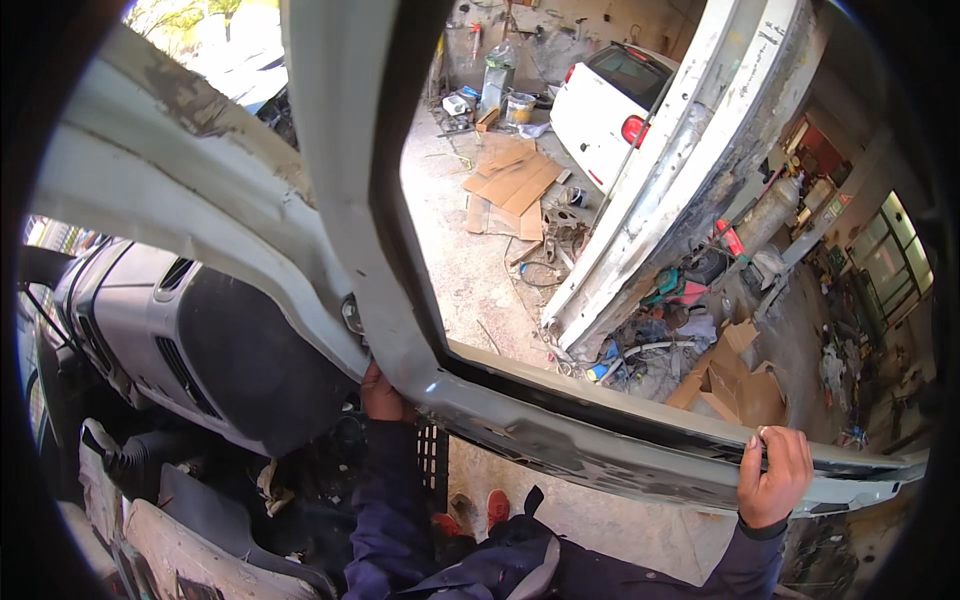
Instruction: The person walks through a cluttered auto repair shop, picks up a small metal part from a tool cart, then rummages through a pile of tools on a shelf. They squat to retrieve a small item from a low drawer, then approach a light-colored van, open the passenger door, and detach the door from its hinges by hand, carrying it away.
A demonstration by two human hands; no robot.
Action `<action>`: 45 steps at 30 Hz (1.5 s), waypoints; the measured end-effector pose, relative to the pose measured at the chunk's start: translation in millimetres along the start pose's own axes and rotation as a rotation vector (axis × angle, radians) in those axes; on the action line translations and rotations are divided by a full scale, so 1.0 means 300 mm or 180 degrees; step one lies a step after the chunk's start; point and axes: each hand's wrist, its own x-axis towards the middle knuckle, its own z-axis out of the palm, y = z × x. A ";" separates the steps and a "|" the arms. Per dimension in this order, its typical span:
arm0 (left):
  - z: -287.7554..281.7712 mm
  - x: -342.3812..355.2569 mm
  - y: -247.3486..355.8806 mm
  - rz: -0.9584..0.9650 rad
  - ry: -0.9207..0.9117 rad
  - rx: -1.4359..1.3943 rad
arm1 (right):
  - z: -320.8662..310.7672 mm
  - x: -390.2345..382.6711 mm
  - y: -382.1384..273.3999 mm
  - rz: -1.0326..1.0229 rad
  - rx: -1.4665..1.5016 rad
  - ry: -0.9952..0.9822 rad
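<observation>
A bare grey vehicle door (560,435) with an open window frame stretches across the view, its paint worn and patchy. My right hand (775,478) is closed over the door's window ledge toward the right end, fingers curled over the edge. At the door's left lower corner, my left hand (387,397) grips the edge beside the body pillar (230,245); its fingertips are partly hidden by the door. A round metal part (351,314) sits in the gap between pillar and door, just above my left hand.
The stripped cabin's dark dashboard (265,360) lies left of my left arm. Beyond the window opening stand a pale metal body part (680,170) and a white car (595,110). Flattened cardboard (515,185), a cardboard box (735,385) and a gas cylinder (770,210) are farther off.
</observation>
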 end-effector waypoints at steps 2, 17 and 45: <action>-0.015 0.008 -0.005 0.0088 -0.0094 0.0014 | -0.001 0.000 0.000 -0.0002 0.0009 -0.0006; -0.015 -0.010 0.008 -0.0035 -0.0044 0.0115 | -0.002 0.013 0.007 -0.0131 0.0023 0.0131; -0.032 0.002 0.008 -0.0142 0.0224 0.0256 | -0.014 0.016 0.000 -0.0038 0.0039 0.0096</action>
